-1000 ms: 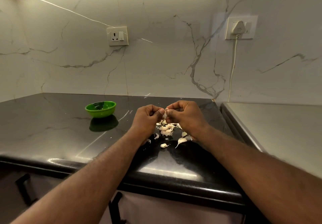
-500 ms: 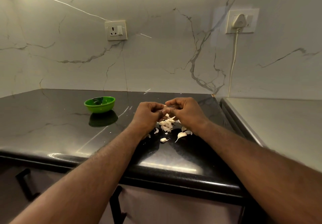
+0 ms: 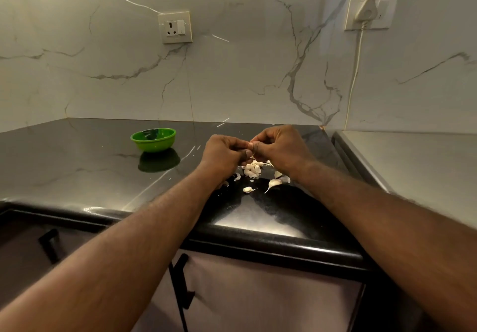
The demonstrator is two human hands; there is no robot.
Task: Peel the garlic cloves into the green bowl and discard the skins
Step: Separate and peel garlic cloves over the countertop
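My left hand [image 3: 224, 154] and my right hand [image 3: 280, 148] meet in the air to the right of the green bowl [image 3: 154, 146], a little nearer to me than it is. Both have their fingers curled in tight, thumbs and fingertips pressed together around a garlic piece [image 3: 252, 156]. Only a pale sliver of it shows below my thumbs, so I cannot tell how much skin is on it.

The green bowl stands upright on the black desk [image 3: 77, 166], well apart from my hands. What lies inside it is too dark to make out.

Right of the bowl and just under my hands, a garlic pile [image 3: 251, 170] of pale cloves and skins sits on the desk. A few loose bits lie around it on my side: a single clove [image 3: 248, 189] and a tailed clove [image 3: 274, 183] further right of the bowl.

Above the bowl, on the marble wall, is a socket [image 3: 175, 27]. Far to the bowl's right, a white plug [image 3: 366, 10] sits in a second one, its cable [image 3: 354, 78] hanging down.
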